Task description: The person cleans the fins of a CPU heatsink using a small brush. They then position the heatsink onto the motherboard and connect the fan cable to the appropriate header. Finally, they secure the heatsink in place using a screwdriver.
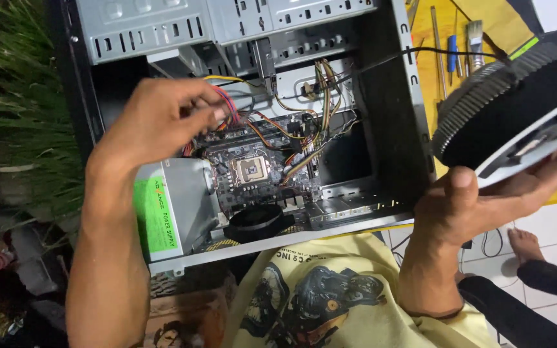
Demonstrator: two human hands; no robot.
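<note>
Right hand (485,200) cradles round finned black cooler (510,109), right of frame; left hand (162,119) pinches coloured wires (230,106) inside grey metal case (388,96).

I see a green-labelled power supply (169,209) low in the case, a black fan (257,222) beside it, hand tools (454,48) on the yellow surface, green plants (17,103) at left, and someone's bare foot (525,243).

Round cooler (510,109) in right hand (485,200)

matt grey metal case (227,26), finned black cooler (504,109)
</note>
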